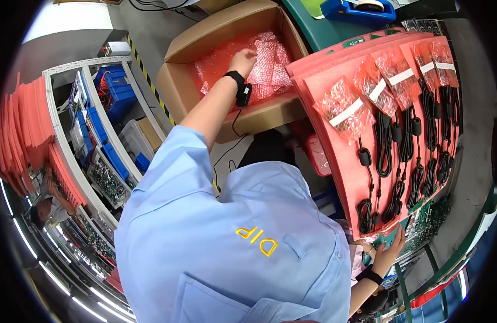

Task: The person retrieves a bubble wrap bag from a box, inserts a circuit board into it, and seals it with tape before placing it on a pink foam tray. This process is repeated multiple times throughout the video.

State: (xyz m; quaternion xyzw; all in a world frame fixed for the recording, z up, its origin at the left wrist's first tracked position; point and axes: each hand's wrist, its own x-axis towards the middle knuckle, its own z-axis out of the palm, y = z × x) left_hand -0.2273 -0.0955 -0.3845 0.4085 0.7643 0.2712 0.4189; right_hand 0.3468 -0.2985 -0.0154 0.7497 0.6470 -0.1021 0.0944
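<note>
The left hand (243,58) has its grip closed around the edge of a pink bubble bag (267,59), the fingers curled onto the plastic at the top of a loose heap of such bags. The heap lies inside an open cardboard box (259,116) that stands beyond the person's shoulder, at the upper middle of the view. A black wrist strap (238,81) sits on that arm, with a thin cord (232,145) hanging from it down past the box's front wall.

The right hand (391,250) is low on the right, its grip open, fingers spread flat against the lower edge of a pink foam sheet (340,156); it holds nothing. That wrist also wears a dark band (369,275). The sheet is the nearest of several overlapping ones on the desk (474,161), and each carries coiled black cables (386,145) with small bubble bags (345,110) taped above them.

A blue tape dispenser (359,11) rests on a green mat at the top. To the left stands a white rack (92,124) with blue bins, and more pink sheets (27,124) are stacked beside it. The person's light blue shirt (232,242) fills the lower middle of the view.
</note>
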